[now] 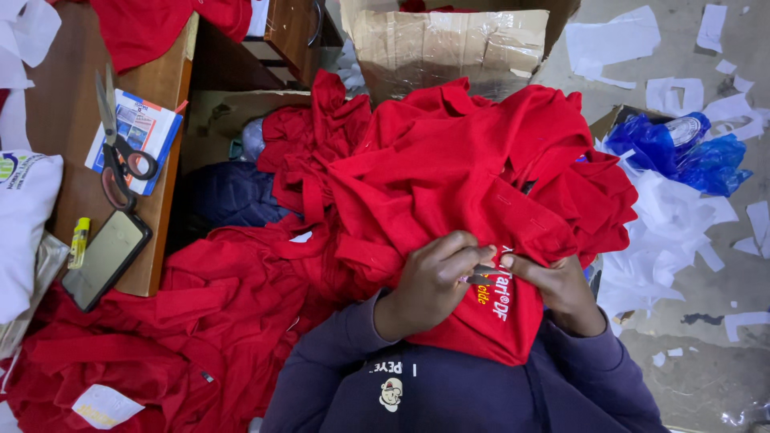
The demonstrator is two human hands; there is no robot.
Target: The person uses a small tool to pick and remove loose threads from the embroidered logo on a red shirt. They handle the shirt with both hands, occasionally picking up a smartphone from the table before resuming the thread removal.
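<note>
Head view, red garment [449, 184]: a bundled red shirt with printed lettering is being held over the lap, near centre, its bulk piled toward the far side.
Left hand [429, 285]: is being curled against the garment's near fold, fingers pressed together, pinching a small dark tool [480, 278] at the lettering; the tool's kind cannot be told.
Right hand [557, 281]: is being pressed onto the same fold just right of the lettering, fingers closed on the cloth, thumb touching the tool's tip.
Red pile [160, 337]: more red garments are being heaped at the near left.
Wooden table [64, 112]: is being occupied at the far left by scissors [120, 152], a booklet [140, 128], a phone [104, 258] and a yellow marker [79, 240].
Cardboard box [449, 44]: is being shown at the far centre.
Blue plastic bags [682, 152]: are being seen at the right, among white paper scraps [666, 232].
</note>
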